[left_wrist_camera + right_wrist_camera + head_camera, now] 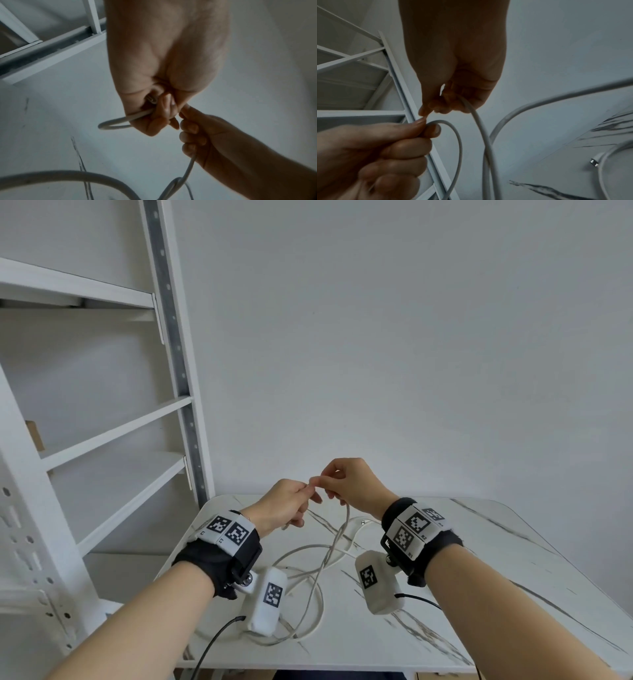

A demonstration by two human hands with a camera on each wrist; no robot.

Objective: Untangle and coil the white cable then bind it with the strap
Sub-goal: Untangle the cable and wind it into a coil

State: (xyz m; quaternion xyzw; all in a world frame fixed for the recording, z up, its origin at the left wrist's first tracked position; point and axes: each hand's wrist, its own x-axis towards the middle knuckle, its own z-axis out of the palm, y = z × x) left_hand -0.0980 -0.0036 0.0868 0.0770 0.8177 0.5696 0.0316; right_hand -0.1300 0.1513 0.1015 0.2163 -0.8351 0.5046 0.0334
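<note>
Two hands, one cable (white), one table

White cable, white table w/ grey veins, white shelving, b&w-coded wristbands.

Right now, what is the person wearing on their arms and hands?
The hands, left hand and right hand, are bare, as are the forearms: no sleeves or gloves. Each wrist carries a black band topped with white blocks printed with black-and-white square codes. A white boxy camera unit with the same kind of code hangs under each wrist, trailing a thin black lead.
</note>
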